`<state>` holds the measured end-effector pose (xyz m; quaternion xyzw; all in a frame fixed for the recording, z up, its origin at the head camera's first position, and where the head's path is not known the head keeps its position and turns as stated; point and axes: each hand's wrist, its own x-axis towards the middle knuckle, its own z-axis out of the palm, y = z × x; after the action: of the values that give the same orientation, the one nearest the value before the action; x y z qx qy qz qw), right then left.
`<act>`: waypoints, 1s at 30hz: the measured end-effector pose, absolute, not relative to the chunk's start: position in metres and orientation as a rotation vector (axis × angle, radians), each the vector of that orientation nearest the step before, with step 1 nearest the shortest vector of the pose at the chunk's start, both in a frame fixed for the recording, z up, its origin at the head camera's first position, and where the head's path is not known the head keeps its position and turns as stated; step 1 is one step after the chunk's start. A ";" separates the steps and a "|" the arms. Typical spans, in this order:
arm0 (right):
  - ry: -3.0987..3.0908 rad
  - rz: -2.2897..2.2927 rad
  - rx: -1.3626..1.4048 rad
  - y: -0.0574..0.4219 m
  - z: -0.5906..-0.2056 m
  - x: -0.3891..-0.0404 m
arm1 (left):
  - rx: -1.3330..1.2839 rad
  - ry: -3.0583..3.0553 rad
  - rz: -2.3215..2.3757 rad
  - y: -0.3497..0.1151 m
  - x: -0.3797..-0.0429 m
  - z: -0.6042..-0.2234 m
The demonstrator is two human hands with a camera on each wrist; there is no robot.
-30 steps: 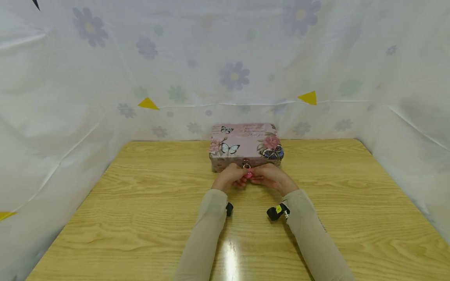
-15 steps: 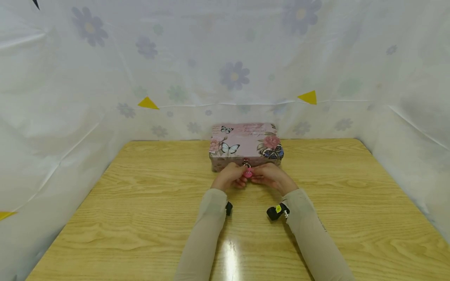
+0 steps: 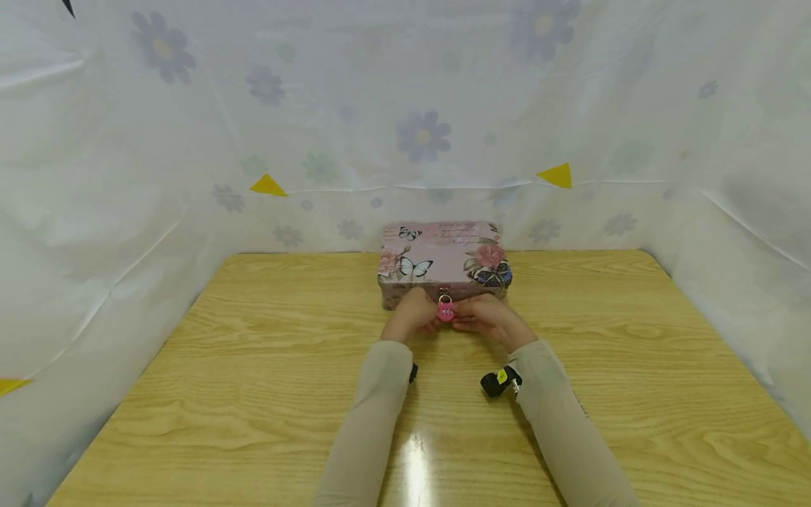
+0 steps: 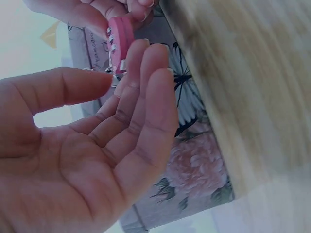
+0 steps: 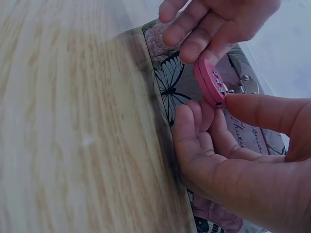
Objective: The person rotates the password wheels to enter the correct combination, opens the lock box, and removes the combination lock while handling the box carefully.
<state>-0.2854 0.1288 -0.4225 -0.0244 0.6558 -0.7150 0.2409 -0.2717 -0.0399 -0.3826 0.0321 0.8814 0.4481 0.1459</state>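
A pink combination padlock (image 3: 446,311) with several number dials hangs by its metal shackle from the front clasp (image 3: 444,291) of a pink box (image 3: 443,253) patterned with butterflies and roses. My right hand (image 3: 489,317) pinches one side of the padlock between thumb and curled forefinger, as the right wrist view shows. At the padlock's other side is my left hand (image 3: 413,311). In the left wrist view, that hand (image 4: 97,141) has its fingers loosely extended and its thumb apart from them. Its fingertips lie close to the padlock (image 4: 120,43); contact is hard to tell.
The box stands near the back of a wood-grain table (image 3: 253,394). A white flowered curtain (image 3: 355,127) encloses the back and sides, with yellow triangles on it. A black wrist strap mount (image 3: 497,382) sticks out below the right sleeve.
My left fingers have loosened and drawn slightly left from the padlock, and its dial face now shows more fully. The right hand keeps its grip; the box has stayed put.
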 end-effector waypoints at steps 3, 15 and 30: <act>1.792 -1.960 -0.069 0.129 -0.422 -0.285 | 0.145 2.651 1.160 -0.040 -0.270 -0.379; 1.772 -1.979 -0.048 0.128 -0.419 -0.283 | 0.149 2.859 0.891 -0.032 -0.266 -0.381; 1.819 -1.954 -0.070 0.130 -0.418 -0.282 | 0.077 3.002 0.766 -0.018 -0.265 -0.390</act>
<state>-0.2824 0.1296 -0.4178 -0.0255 0.6623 -0.7115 0.2334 -0.2648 -0.0184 -0.3903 0.0247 0.9684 0.2472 0.0211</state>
